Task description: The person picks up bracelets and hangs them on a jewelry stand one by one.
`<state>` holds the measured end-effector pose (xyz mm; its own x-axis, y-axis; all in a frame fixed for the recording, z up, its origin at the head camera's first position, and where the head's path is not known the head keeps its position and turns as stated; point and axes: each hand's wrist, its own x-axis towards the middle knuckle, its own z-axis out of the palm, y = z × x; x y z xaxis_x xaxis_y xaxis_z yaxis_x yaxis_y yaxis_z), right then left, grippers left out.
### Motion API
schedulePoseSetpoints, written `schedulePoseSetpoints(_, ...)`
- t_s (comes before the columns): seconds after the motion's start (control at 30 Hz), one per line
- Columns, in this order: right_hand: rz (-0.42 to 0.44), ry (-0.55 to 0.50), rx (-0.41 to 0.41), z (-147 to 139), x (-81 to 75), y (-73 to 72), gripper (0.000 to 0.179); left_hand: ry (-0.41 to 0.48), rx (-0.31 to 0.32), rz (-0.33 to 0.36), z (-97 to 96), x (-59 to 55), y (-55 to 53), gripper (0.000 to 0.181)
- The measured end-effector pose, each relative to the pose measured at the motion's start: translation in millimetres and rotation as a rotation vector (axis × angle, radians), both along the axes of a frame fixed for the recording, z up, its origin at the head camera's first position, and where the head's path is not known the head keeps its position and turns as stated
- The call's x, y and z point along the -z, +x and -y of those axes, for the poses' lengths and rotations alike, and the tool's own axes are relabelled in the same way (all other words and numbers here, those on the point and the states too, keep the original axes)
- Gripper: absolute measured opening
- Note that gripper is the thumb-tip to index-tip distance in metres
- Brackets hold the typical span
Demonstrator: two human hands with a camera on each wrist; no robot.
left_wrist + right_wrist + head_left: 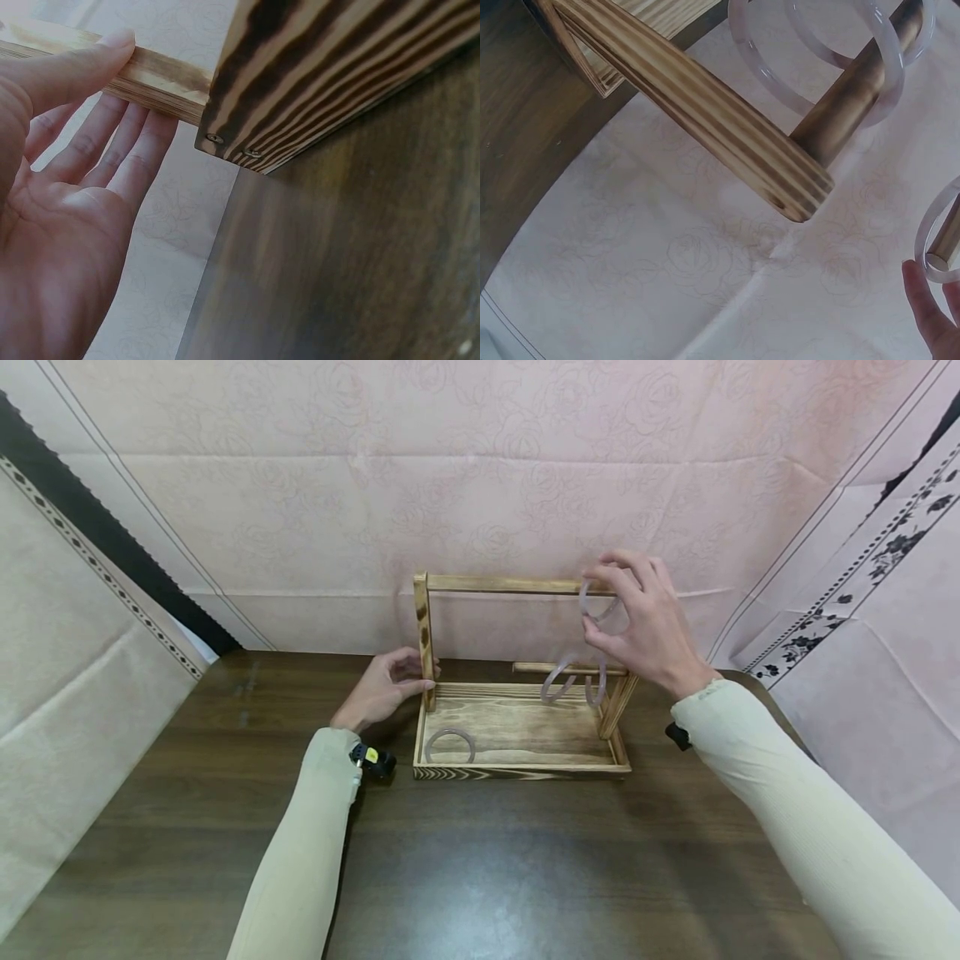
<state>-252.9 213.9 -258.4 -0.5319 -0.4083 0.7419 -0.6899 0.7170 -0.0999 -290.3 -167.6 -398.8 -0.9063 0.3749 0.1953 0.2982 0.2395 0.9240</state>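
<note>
A wooden bangle stand (525,772) has a shallow tray base, a tall upright at its left and a shorter one at its right. My left hand (384,687) holds the left upright (161,79), thumb on one side and fingers on the other. Between thumb and fingers, my right hand (643,614) pinches a translucent pale-lilac bangle (924,232) at the free end of the upper bar (502,585). The bar's tip shows inside this ring. Two similar bangles (551,689) hang on the lower bar (855,94). Another bangle (450,732) lies in the tray's front left.
The stand is on a dark brown wooden table (480,860), near its back edge. Behind rises a pale pink cloth (450,510) with a rose pattern. More pale cloth (885,693) hangs at the right.
</note>
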Motion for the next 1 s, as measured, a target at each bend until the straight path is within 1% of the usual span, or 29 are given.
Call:
schedulePoseSetpoints(0.3,0.020,-0.006,-0.005,2.1,0.4,-3.2,0.055,-0.005,-0.003,0.009,0.2,-0.8,1.6,0.035)
schedulePoseSetpoints(0.57,0.018,0.000,-0.015,4.0,1.2,-5.2,0.055,-0.011,-0.004,0.001,0.5,0.9,-0.4,0.034)
schedulePoseSetpoints(0.83,0.033,0.006,-0.027,10.5,1.5,-5.5,0.054,0.003,-0.002,-0.001,0.0,1.4,-0.6,0.034)
schedulePoseSetpoints(1.0,0.044,0.015,-0.024,12.5,2.7,-6.3,0.055,0.007,-0.002,0.007,-0.8,0.3,0.3,0.035)
